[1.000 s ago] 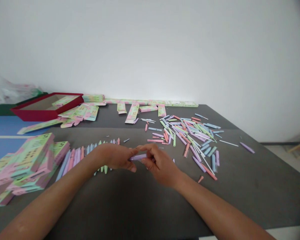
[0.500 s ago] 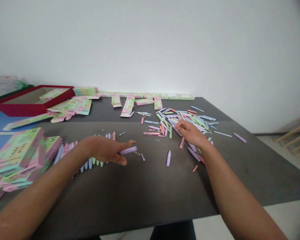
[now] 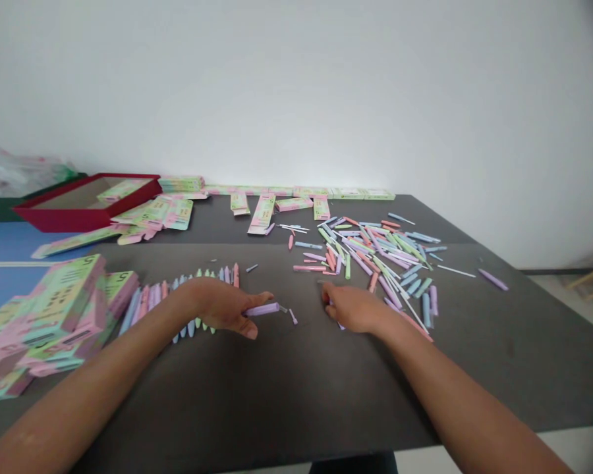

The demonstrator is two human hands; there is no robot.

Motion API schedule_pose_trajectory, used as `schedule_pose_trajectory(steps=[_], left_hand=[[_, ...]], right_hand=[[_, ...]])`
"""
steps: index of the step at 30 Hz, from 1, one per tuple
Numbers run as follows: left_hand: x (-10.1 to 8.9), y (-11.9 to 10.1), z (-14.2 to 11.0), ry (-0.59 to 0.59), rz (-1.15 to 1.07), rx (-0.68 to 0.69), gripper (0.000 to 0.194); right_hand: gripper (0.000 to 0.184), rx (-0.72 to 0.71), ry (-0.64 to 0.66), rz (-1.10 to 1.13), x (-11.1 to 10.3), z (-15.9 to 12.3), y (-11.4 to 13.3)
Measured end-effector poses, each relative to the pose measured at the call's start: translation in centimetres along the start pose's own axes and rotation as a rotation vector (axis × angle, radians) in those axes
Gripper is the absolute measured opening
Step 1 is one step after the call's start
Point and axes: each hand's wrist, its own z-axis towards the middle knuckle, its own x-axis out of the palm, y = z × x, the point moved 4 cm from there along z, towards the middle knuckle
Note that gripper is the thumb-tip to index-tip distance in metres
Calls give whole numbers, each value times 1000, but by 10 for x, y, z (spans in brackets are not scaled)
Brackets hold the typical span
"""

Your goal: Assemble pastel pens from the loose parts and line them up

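Observation:
My left hand is closed on a purple pen barrel that points right, just above the dark table. My right hand rests on the table to the right of it, fingers curled over a small purple piece that is mostly hidden. A tiny purple part lies between the two hands. Behind my left hand a row of pastel pens lies side by side. A loose heap of pastel pen parts spreads beyond my right hand.
Stacked pastel boxes sit at the left edge. Flat unfolded cartons lie along the far side, next to a red tray. A lone purple barrel lies at the far right. The table's front edge runs below my forearms.
My right hand let go of the barrel, reached out to the heap, then came back down near the centre over a purple piece. My left hand kept the purple barrel almost still.

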Motion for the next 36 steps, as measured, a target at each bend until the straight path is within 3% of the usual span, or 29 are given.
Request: schedule_pose_trajectory(steps=[6, 10, 17, 24, 31, 36], left_hand=[[2, -5, 1, -9, -1, 12, 78], [4, -6, 1, 0, 8, 21, 78], [7, -8, 6, 35, 19, 6, 79], [8, -13, 7, 25, 35, 7, 77], [6, -19, 3, 10, 33, 0, 74], [8, -20, 6, -17, 29, 30, 73]], right_hand=[[30, 20, -139, 41, -4, 7, -22], [35, 63, -105, 122, -5, 6, -31], [29, 42, -87, -37, 2, 9, -12], [31, 187, -182, -119, -6, 11, -44], [33, 185, -276, -108, -8, 14, -49], [37, 142, -254, -36, -8, 14, -55]])
